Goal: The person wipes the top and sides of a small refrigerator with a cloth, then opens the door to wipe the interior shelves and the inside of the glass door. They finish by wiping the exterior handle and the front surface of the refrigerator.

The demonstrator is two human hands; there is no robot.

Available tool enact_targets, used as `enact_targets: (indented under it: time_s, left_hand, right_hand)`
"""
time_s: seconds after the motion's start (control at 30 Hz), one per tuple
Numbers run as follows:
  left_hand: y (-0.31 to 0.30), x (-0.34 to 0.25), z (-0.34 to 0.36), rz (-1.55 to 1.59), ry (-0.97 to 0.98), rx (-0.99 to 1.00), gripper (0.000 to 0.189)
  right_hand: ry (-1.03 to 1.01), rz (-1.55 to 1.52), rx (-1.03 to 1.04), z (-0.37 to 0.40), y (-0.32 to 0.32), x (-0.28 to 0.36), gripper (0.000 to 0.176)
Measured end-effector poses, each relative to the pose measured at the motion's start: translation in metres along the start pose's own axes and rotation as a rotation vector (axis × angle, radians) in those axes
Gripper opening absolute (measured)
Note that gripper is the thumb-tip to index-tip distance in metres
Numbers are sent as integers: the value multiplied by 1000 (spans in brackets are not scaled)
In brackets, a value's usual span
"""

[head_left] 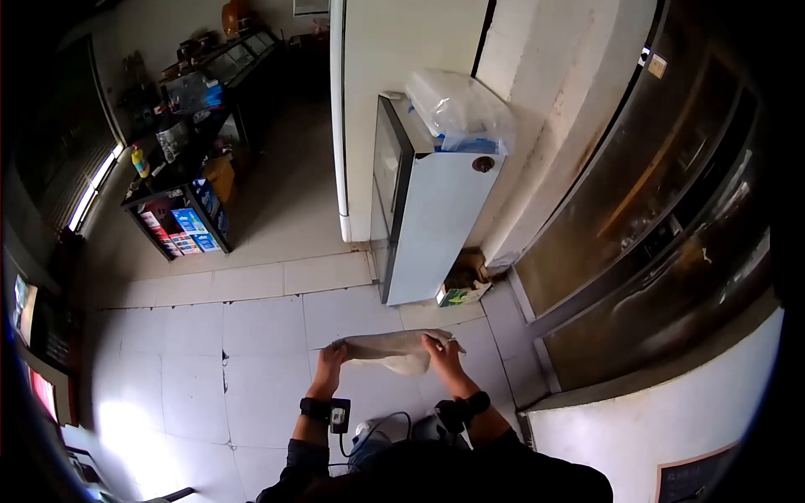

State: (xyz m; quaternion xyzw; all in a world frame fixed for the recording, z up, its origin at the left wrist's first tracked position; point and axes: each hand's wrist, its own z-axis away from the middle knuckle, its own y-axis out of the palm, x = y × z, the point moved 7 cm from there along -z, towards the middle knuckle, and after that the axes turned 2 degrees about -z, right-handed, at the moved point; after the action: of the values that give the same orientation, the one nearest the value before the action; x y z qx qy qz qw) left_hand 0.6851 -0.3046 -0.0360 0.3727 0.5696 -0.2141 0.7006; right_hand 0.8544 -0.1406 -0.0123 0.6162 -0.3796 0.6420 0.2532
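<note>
A beige cloth is stretched sideways in front of me, above the tiled floor. My left hand pinches its left end, and my right hand grips the right end, where a small bunched corner sticks out past the fingers. Between the hands the lower edge sags a little. Both wrists carry black straps with small devices, and a cable hangs from the left one. Fine detail of the cloth is too small to tell.
A white cabinet with plastic-wrapped goods on top stands ahead, a cardboard box at its foot. Glass sliding doors line the right. A dark shelf unit with boxes stands far left. A white surface is near my right.
</note>
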Motion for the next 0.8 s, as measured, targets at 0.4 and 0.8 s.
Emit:
enact_targets:
  time_s: [0.4, 0.8]
  left_hand:
    - [80, 9, -143, -116, -35, 107, 22]
    - [178, -5, -335, -719, -10, -122, 14]
  right_hand:
    - [347, -281, 195, -129, -77, -83, 24]
    - [9, -462, 408, -358, -118, -52, 25]
